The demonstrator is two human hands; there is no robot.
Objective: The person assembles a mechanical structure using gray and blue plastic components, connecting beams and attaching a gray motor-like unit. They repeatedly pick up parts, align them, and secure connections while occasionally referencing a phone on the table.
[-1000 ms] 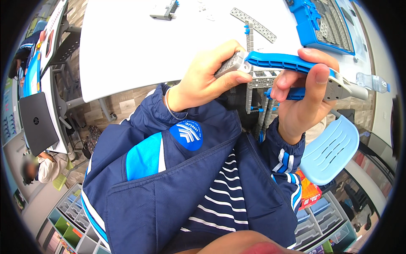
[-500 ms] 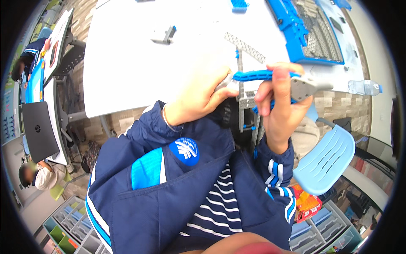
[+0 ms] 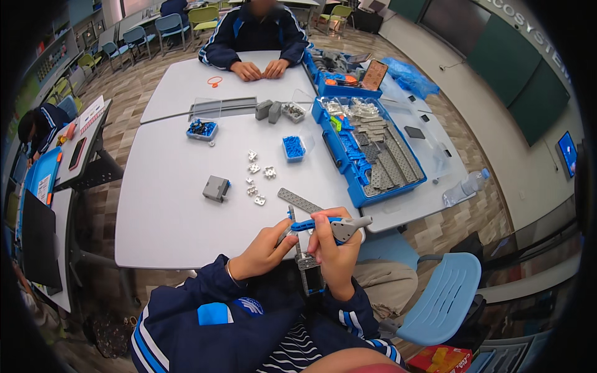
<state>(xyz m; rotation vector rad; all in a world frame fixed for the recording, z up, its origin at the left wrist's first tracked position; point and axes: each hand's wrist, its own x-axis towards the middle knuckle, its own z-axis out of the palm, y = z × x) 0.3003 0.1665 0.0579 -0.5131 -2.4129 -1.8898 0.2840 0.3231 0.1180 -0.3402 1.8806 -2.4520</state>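
Observation:
My left hand (image 3: 256,253) pinches the side of a frame of grey perforated building beams (image 3: 306,263) with blue pins, above the table's near edge. In my right hand (image 3: 336,256) is a blue-and-grey hand tool (image 3: 346,230). Its blue arm reaches left to the upright beam by my left fingertips, and its grey rounded body points right. Fingers hide part of the contact between tool and frame. Just beyond the frame, a long grey perforated beam (image 3: 300,200) lies on the white table (image 3: 161,233).
A grey block-shaped module (image 3: 216,188), several small white connectors (image 3: 254,168) and a box of blue pins (image 3: 293,148) lie ahead. To the right are a blue parts case (image 3: 367,198), a plastic bottle (image 3: 466,188) and a blue chair (image 3: 444,298). A person (image 3: 255,37) sits opposite.
The view has tilted up, bringing the far table and the person opposite into sight. Both hands keep their hold on the frame and the tool.

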